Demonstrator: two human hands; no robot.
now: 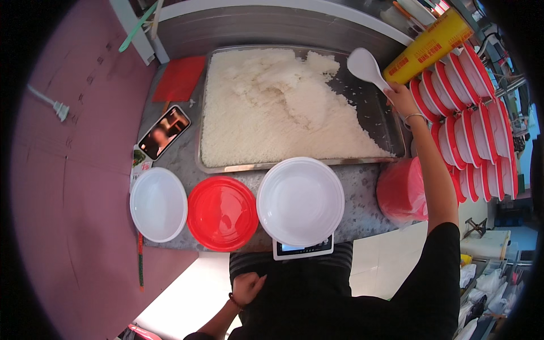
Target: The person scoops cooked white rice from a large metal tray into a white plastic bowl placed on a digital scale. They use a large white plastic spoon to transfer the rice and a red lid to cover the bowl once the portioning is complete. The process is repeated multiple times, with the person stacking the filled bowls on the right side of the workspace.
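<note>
My right hand (401, 101) grips the handle of a white rice paddle (364, 64), whose head is over the back right corner of a large metal tray (374, 106). Cooked white rice (272, 110) fills most of that tray. A white bowl (300, 202) rests on a digital kitchen scale (303, 250) at the near edge of the table. To its left are a red bowl (222, 213) and another white bowl or lid (158, 205). My left hand (248, 289) hangs by my lap, fingers curled, with no object visible in it.
Stacks of red-rimmed white bowls (463, 123) stand at the right, beside a yellow roll of film (429, 46). A red container in clear plastic (401, 191) sits below them. A phone (164, 132) and a red flat piece (178, 79) lie left of the tray, near a pink wall (80, 170).
</note>
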